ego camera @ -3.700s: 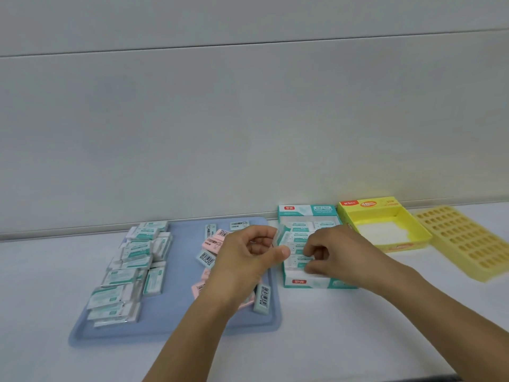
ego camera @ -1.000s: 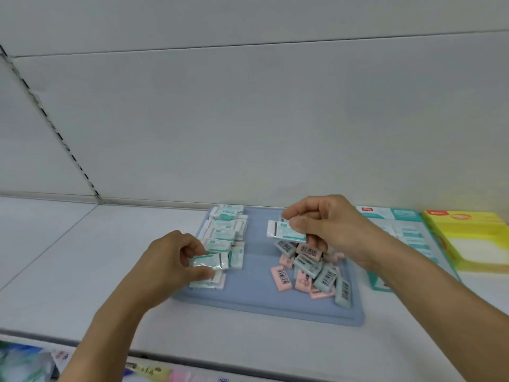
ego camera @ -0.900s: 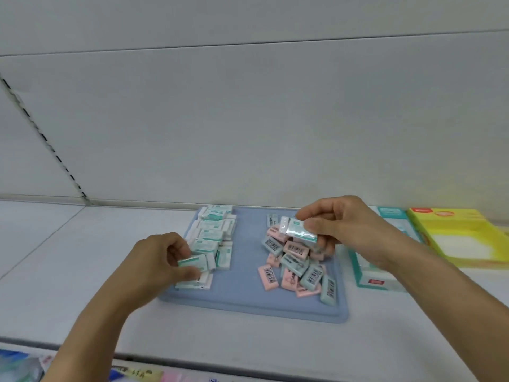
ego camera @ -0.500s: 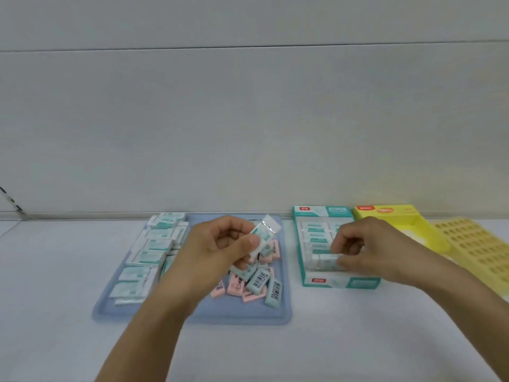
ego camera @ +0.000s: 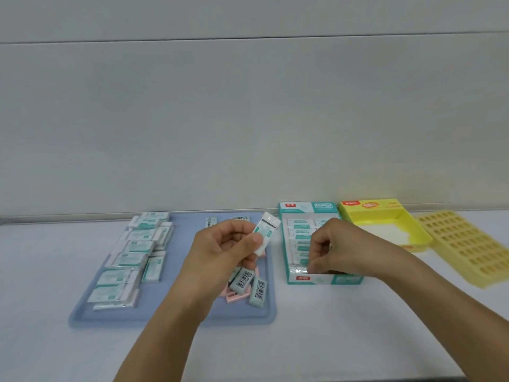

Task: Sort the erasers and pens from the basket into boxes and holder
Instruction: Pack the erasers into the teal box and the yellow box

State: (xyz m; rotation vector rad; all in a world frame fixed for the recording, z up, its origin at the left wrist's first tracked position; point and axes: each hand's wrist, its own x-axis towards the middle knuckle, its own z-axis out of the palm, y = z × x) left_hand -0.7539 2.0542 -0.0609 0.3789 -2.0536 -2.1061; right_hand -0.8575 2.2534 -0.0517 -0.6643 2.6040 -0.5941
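Above blue tray (ego camera: pixel 176 312): left hand (ego camera: pixel 223 252) pinches wrapped rectangular eraser (ego camera: pixel 265 231); right hand (ego camera: pixel 337 248) pinches glossy eraser in teal carton (ego camera: pixel 325 279).

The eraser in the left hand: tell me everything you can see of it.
The eraser is a small white block in a teal-and-white printed sleeve under glossy clear wrap, with a dark band near its bare white upper end. The left hand holds it in the air above the blue tray, thumb on its front face and fingers behind. It tilts up and to the right, its top end toward the teal box. Only the hand touches it.
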